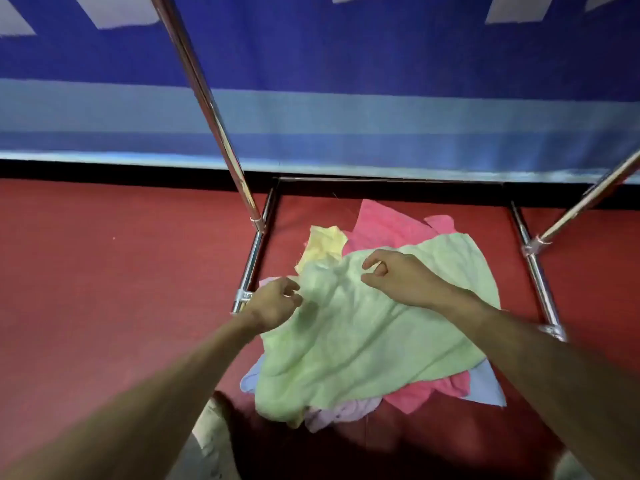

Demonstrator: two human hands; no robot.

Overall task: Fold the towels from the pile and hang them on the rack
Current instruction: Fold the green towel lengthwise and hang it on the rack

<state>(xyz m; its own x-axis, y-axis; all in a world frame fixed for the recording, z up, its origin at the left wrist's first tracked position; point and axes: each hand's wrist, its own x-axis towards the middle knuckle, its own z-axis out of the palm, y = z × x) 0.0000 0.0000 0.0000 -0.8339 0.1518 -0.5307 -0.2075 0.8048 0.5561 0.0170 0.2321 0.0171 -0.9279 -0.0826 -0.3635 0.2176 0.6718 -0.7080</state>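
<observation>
Green towel (363, 323) atop pile (382, 225), left hand (275, 301) pinching edge, right hand (393, 275) grip unclear

Head-worn — close, down onto towel pile (363, 334)

The rack (207, 98) is polished metal tubing, bright and mirror-glossy. The green towel (363, 334) on top of the pile is soft matt cloth, crumpled, like the pink towel (384, 223) beneath. The red floor (104, 254) looks matt and finely textured.
</observation>
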